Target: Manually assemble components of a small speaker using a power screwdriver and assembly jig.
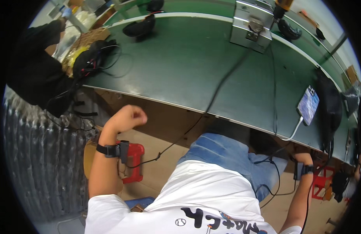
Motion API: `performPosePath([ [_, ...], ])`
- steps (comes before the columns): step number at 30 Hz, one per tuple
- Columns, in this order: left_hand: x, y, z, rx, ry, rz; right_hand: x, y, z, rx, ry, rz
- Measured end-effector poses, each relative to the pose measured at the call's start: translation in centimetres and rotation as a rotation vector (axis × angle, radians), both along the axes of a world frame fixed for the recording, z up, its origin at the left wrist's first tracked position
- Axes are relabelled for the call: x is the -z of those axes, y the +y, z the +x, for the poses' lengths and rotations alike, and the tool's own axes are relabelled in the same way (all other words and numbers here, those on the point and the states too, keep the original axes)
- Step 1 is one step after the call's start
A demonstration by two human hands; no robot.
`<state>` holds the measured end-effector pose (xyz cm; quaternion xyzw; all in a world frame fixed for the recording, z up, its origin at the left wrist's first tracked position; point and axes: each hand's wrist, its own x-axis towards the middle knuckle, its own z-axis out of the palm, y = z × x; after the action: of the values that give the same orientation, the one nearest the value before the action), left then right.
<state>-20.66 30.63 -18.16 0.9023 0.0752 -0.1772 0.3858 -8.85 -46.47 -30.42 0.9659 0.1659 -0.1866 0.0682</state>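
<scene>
My left hand (127, 118) is raised off the near edge of the green table (168, 70), its fingers curled in and slightly blurred, with nothing visible in them. A black strap with a small device (113, 150) circles that wrist. My right hand (303, 157) is down by the table's front edge at the right, and its fingers are hidden. It wears a similar strap (304, 170). Closest to it on the tabletop lies a phone (308, 104) in a blue-purple case, with a white cable (294, 132) plugged in and hanging over the edge.
A silver metal box (250, 33) stands at the back, below a yellow-black tool (281, 8). Black cables (223, 84) cross the table to my lap. A black wired bundle (92, 58) sits at the left corner, beside bubble wrap (40, 163) and a red stool (135, 162).
</scene>
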Motion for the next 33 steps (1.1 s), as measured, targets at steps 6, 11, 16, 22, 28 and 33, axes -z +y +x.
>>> performPosePath([
  [6, 3.3, -0.7, 0.9, -0.51, -0.226, -0.219, -7.4, 10.8, -7.7, -0.034, -0.24, 0.107],
  [11, 10.2, 1.3, 1.7, -0.59, -0.172, -0.175, -18.3, 22.1, -12.2, -0.051, -0.154, 0.023],
  [16, 20.8, 4.0, 3.0, -1.612, -0.269, -1.058, -25.7, 27.1, -12.9, -0.305, 0.023, 0.568],
  [22, 22.3, -0.1, 8.4, -1.66, -0.432, -1.2, -11.4, 35.7, -5.6, 0.124, 0.462, 1.023],
  [28, 21.1, -11.0, 14.4, -1.362, -0.338, -1.153, -1.9, 41.3, 0.4, -0.204, 0.23, 0.637],
  [33, 21.3, -15.6, 15.5, -1.158, -0.255, -1.115, -6.9, 45.9, -1.2, -0.064, 0.577, 0.98],
])
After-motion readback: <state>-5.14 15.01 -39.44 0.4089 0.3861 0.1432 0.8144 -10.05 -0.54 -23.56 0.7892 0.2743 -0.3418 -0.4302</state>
